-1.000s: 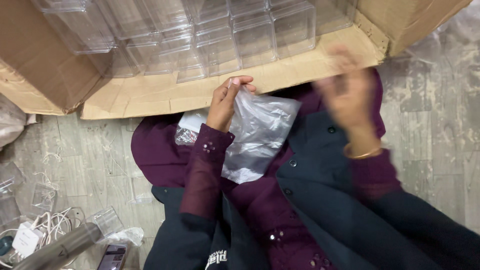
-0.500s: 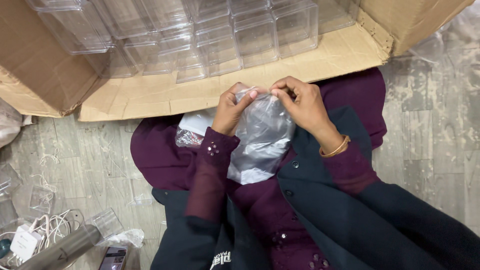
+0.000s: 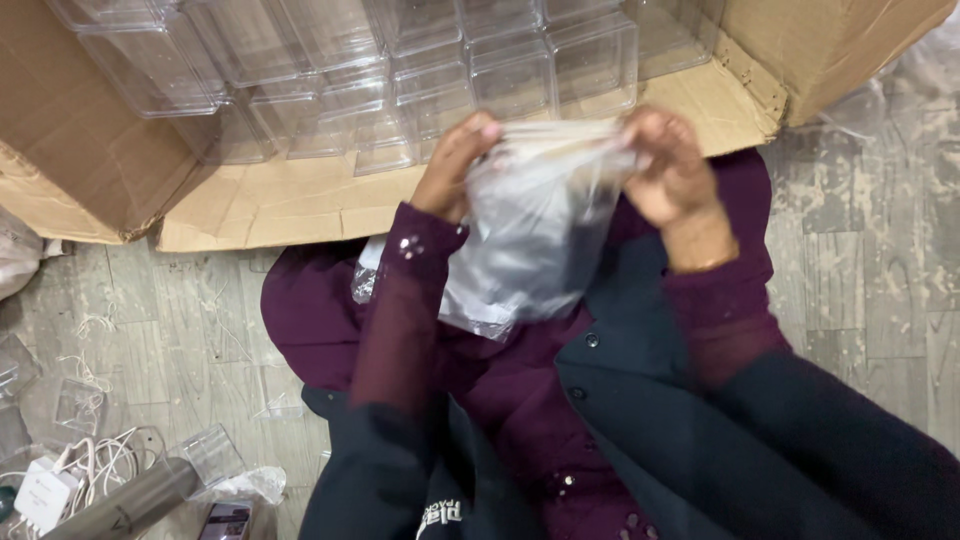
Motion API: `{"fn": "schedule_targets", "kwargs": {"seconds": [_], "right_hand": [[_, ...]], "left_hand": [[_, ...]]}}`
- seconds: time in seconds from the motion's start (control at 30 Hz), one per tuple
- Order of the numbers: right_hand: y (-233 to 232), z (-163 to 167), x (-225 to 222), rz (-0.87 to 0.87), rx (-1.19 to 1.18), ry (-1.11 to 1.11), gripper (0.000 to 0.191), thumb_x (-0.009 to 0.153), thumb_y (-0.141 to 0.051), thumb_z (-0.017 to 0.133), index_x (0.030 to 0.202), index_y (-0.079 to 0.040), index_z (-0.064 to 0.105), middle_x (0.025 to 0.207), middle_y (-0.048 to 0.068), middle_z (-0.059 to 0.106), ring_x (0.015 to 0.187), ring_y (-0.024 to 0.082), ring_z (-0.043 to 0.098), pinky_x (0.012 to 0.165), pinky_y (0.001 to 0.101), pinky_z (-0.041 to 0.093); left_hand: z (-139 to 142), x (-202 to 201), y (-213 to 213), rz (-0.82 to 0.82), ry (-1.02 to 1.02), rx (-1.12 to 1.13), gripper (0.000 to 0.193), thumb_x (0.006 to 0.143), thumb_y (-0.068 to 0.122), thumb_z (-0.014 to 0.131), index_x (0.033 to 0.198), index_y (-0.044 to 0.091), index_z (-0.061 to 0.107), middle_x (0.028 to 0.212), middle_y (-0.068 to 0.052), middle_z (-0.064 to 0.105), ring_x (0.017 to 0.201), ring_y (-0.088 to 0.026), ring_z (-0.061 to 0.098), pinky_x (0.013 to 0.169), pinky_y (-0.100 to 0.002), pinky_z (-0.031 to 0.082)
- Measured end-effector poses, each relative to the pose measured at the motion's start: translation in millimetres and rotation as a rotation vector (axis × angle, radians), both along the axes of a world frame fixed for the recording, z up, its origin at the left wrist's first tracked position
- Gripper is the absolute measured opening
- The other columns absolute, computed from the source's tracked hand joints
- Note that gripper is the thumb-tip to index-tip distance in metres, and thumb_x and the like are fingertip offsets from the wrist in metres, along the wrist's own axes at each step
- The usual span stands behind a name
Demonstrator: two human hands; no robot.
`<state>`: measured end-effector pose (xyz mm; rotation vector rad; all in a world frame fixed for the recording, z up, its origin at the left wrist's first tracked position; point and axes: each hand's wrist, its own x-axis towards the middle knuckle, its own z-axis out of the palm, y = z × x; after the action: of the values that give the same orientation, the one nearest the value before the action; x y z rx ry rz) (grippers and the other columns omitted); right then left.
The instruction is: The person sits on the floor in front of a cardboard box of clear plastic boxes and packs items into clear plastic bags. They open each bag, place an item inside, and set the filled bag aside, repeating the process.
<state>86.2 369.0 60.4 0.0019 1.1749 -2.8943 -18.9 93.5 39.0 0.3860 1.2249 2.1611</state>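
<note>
A clear plastic bag [image 3: 535, 235] hangs over my lap with something dark inside that I cannot make out. My left hand [image 3: 455, 165] pinches its top left corner. My right hand [image 3: 670, 165] grips the top right corner, and the mouth is stretched wide between them. Both hands are raised just in front of the flap of a big cardboard box [image 3: 300, 205].
The cardboard box holds several clear plastic boxes [image 3: 500, 70] in rows. On the grey wooden floor at lower left lie a white charger with coiled cable [image 3: 60, 480], a grey tube [image 3: 125, 505], small clear boxes [image 3: 212, 455] and a crumpled bag [image 3: 245, 487].
My right hand came in from the side and took the bag's top. Both hands then lifted the bag and pulled its mouth apart.
</note>
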Motion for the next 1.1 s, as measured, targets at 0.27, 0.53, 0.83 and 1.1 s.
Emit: {"fn": "schedule_targets", "kwargs": {"seconds": [0.27, 0.53, 0.83, 1.1], "right_hand": [[62.0, 5.6, -83.0, -0.241, 0.591, 0.068, 0.013, 0.114, -0.017, 0.070, 0.115, -0.007, 0.061, 0.097, 0.000, 0.063, 0.070, 0.008, 0.061, 0.056, 0.0195, 0.044], [102.4, -7.1, -109.5, 0.168, 0.856, -0.355, 0.035, 0.107, -0.030, 0.068, 0.080, -0.008, 0.068, 0.074, 0.003, 0.067, 0.063, 0.008, 0.056, 0.058, 0.0258, 0.045], [86.8, -29.9, -117.5, -0.376, 1.635, 0.237, 0.026, 0.102, -0.001, 0.068, 0.121, -0.008, 0.083, 0.086, 0.012, 0.064, 0.081, 0.025, 0.058, 0.076, 0.0352, 0.048], [47.3, 8.2, -28.0, -0.576, 1.527, 0.300, 0.028, 0.103, 0.007, 0.060, 0.128, -0.001, 0.071, 0.111, 0.011, 0.069, 0.100, 0.017, 0.064, 0.087, 0.0297, 0.051]], "left_hand": [[-16.6, -46.7, 91.6, 0.528, 0.779, -0.740, 0.022, 0.101, 0.029, 0.063, 0.106, 0.010, 0.054, 0.085, -0.010, 0.070, 0.072, -0.031, 0.068, 0.062, -0.044, 0.052], [-13.9, -40.7, 125.4, 0.538, 0.840, -1.074, 0.022, 0.105, 0.031, 0.054, 0.123, 0.018, 0.057, 0.087, -0.014, 0.075, 0.081, -0.040, 0.071, 0.068, -0.054, 0.053], [-22.7, -32.8, 135.1, 0.510, 0.835, -1.256, 0.029, 0.094, 0.017, 0.057, 0.122, 0.019, 0.059, 0.101, -0.012, 0.075, 0.083, -0.041, 0.070, 0.068, -0.055, 0.053], [8.7, -8.5, 112.9, 0.414, 0.456, -0.653, 0.025, 0.099, 0.011, 0.057, 0.124, 0.010, 0.057, 0.066, -0.008, 0.069, 0.060, -0.021, 0.072, 0.061, -0.037, 0.055]]}}
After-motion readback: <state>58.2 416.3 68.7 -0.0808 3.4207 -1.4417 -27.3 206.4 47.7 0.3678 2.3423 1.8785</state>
